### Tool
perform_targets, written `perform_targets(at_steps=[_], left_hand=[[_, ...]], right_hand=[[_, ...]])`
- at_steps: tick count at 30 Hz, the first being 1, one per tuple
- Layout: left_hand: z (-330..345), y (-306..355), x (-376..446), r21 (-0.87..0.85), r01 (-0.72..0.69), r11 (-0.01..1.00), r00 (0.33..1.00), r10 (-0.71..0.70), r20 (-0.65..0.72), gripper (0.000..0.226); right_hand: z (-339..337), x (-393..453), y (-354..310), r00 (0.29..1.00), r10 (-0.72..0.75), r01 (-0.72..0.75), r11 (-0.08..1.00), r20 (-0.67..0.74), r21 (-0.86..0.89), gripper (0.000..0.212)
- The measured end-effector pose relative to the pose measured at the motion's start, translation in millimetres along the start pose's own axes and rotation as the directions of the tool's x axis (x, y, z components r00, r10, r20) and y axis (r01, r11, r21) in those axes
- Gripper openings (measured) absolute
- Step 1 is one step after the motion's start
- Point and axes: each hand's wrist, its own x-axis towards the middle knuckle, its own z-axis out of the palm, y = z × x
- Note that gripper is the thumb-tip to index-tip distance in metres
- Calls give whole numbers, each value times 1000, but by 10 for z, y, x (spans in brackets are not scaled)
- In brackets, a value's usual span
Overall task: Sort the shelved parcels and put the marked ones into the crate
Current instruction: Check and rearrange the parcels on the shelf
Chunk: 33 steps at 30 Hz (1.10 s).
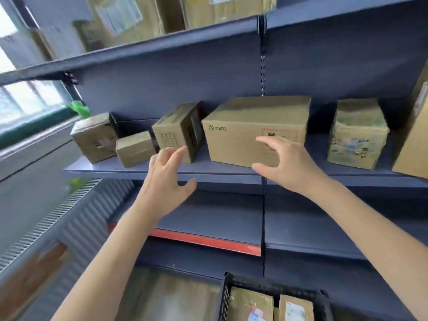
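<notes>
Several cardboard parcels stand on the middle shelf [162, 170]. The largest is a PICO box [243, 126] with a red dashed mark on its front. My right hand [284, 163] is spread open just in front of that mark, holding nothing. My left hand [168, 179] is open too, fingers reaching up toward a smaller tilted box [176, 128] left of the PICO box. Whether either hand touches a box, I cannot tell. A black mesh crate [225, 295] at the bottom holds at least two labelled parcels [252, 304].
Two small boxes [95, 137] [134, 148] sit at the shelf's left end. A taped parcel [357, 135] and a tall box [414, 144] stand to the right. More cartons [208, 10] fill the top shelf. A lower shelf has a red edge strip [203, 240]. A window [30, 98] is at the left.
</notes>
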Motion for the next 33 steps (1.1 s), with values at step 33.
perform_targets(at_steps=[33], left_hand=[[-2477, -3557, -1117, 137, 269, 953, 960, -253, -124, 81]], right_hand=[[2417, 948, -3783, 929, -319, 358, 904, 189, -233, 64]])
